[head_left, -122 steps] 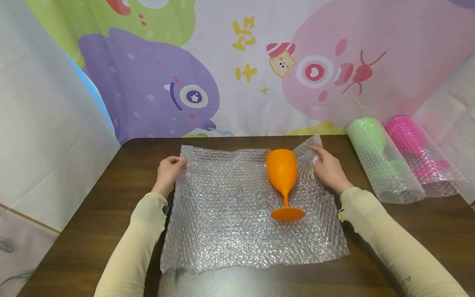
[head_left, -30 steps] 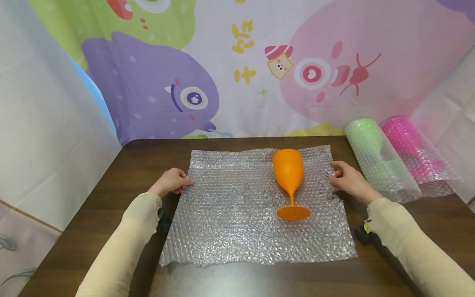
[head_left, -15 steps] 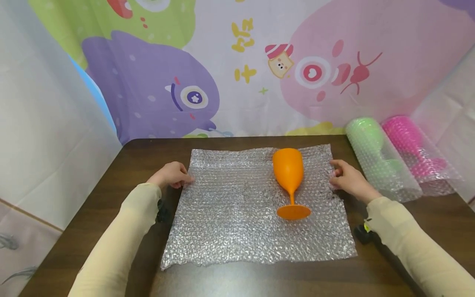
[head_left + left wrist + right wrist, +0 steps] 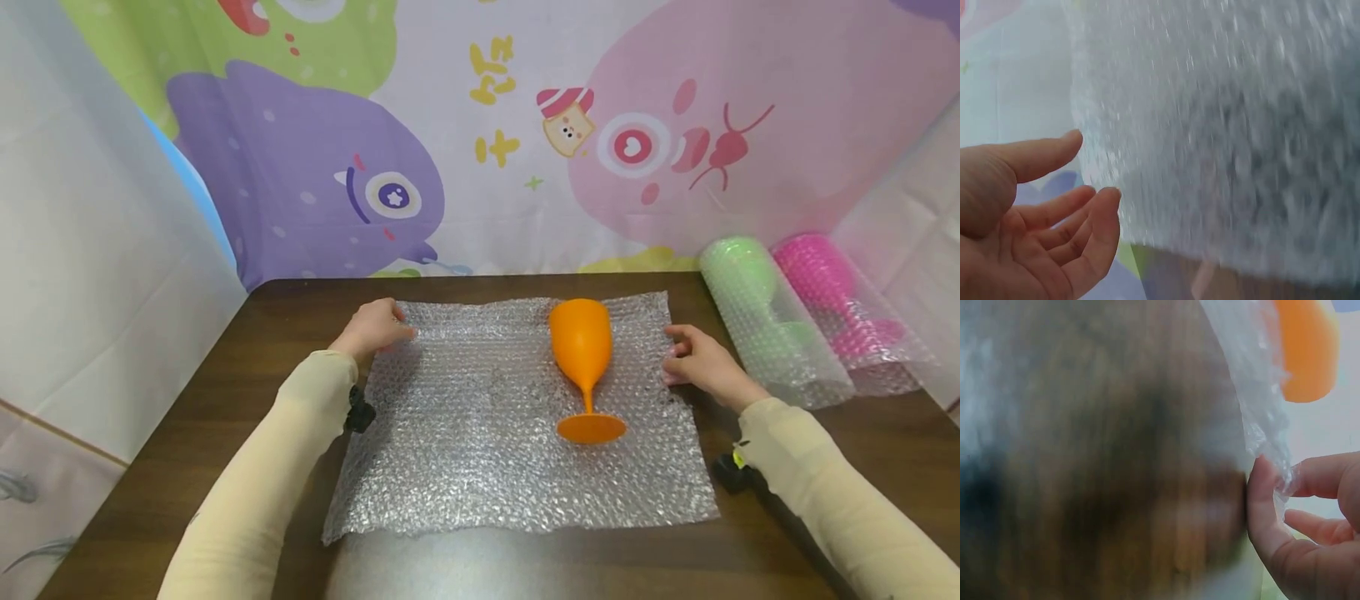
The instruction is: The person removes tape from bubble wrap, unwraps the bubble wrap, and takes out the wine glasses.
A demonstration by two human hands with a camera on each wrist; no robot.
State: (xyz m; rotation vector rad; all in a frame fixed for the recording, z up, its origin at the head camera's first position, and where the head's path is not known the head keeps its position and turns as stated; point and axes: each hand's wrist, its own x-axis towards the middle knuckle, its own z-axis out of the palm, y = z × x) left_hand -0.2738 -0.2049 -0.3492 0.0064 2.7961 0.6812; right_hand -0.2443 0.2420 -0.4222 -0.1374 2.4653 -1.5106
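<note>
A sheet of clear bubble wrap [image 4: 465,425] lies spread on the dark wooden table. On its right half an orange goblet [image 4: 582,337] lies on its side, its foot toward me. At the sheet's right edge my right hand [image 4: 708,365] pinches the film between thumb and fingers, as the right wrist view confirms. My left hand [image 4: 372,327] is over the far left corner. Thumb and fingertips stand apart beside the wrap in the left wrist view, with nothing between them.
At the back right lie a green goblet [image 4: 753,287] and a pink goblet [image 4: 821,283], each rolled in bubble wrap. A printed curtain [image 4: 510,200] hangs behind the table's far edge. Pale walls flank both sides.
My left hand has left its place midway up the left edge and moved away from me and rightward to the far corner. The goblet and right hand have hardly moved in the last half second.
</note>
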